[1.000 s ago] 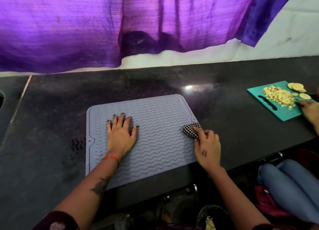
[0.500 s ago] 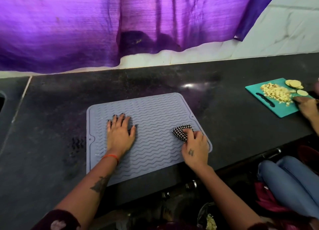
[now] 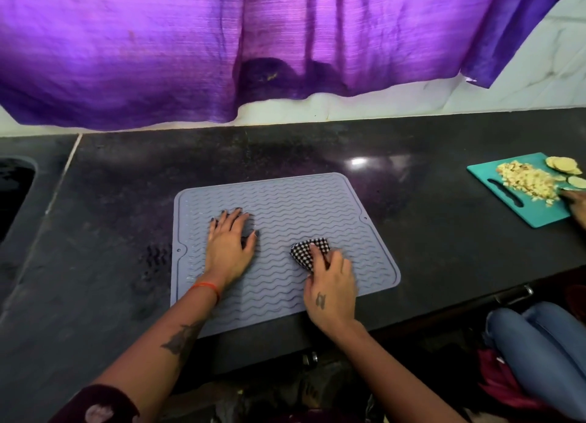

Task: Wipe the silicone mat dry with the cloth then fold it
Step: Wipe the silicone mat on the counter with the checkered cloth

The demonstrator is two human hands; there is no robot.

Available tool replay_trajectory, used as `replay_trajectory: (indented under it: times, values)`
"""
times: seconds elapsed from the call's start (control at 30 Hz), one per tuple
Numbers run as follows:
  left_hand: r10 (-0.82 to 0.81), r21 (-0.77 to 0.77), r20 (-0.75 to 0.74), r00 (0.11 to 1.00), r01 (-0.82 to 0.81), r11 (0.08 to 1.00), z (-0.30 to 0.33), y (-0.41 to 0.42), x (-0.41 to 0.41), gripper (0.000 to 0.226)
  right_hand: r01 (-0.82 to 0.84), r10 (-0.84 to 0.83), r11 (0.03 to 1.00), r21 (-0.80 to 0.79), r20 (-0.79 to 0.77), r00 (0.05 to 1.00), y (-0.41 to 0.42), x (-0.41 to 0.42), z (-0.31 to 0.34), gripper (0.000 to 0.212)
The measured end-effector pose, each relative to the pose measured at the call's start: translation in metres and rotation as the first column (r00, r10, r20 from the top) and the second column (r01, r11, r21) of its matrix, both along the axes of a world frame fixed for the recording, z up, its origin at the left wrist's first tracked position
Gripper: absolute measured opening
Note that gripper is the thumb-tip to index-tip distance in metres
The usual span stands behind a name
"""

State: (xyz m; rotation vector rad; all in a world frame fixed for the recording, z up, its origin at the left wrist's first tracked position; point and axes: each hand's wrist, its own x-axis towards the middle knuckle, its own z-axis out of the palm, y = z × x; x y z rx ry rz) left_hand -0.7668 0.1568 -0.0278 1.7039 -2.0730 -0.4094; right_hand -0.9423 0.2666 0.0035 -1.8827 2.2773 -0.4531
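Observation:
A grey-blue silicone mat (image 3: 304, 200) with wavy ridges lies flat on the dark counter. My left hand (image 3: 230, 248) rests flat on the mat's left half, fingers straight and spread. My right hand (image 3: 331, 283) grips a small bunched black-and-white checked cloth (image 3: 306, 251) and presses it onto the mat's middle-right area. Part of the cloth is hidden under my fingers.
The dark stone counter (image 3: 317, 149) ends at a front edge just below the mat. A teal cutting board (image 3: 513, 210) with chopped food sits at the right, where another person's hand (image 3: 575, 202) works. A sink opening (image 3: 14, 187) is at far left. Purple fabric (image 3: 222, 41) hangs behind.
My right hand has slid the cloth leftward from the mat's right edge toward its middle. My left hand has stayed in place on the mat.

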Motion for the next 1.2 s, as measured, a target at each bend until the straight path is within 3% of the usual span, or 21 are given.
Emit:
replay_trajectory:
  times: [0.1, 0.27, 0.33, 0.8, 1.07, 1.2]
  values:
    - [0.012, -0.024, 0.012, 1.0, -0.012, 1.0, 0.004, 0.006, 0.017, 0.061, -0.022, 0.024, 0.999, 0.047, -0.055, 0.998, -0.004, 0.002, 0.006, 0.057]
    - [0.117, -0.105, 0.052, 0.992, -0.111, 0.988, 0.007, 0.014, 0.063, 0.059, -0.046, 0.041, 0.995, 0.084, 0.063, 0.997, -0.012, 0.003, 0.017, 0.057]
    - [0.156, -0.123, 0.078, 0.985, -0.145, 0.982, 0.005, 0.015, 0.08, 0.058, -0.065, 0.063, 0.996, 0.068, 0.031, 0.998, -0.008, 0.019, 0.011, 0.057]
    - [0.291, -0.087, 0.167, 0.942, -0.28, 0.956, 0.001, 0.021, 0.134, 0.047, -0.183, 0.184, 0.981, 0.067, -0.009, 0.983, -0.015, 0.063, 0.009, 0.05]
    - [0.301, -0.099, 0.141, 0.943, -0.289, 0.952, -0.004, 0.024, 0.136, 0.053, -0.387, 0.39, 0.919, 0.077, -0.022, 0.921, -0.006, 0.103, 0.008, 0.055]
    - [0.316, -0.107, 0.121, 0.941, -0.304, 0.947, -0.004, 0.025, 0.135, 0.059, -0.477, 0.475, 0.875, 0.08, 0.045, 0.879, -0.017, 0.1, 0.012, 0.048]
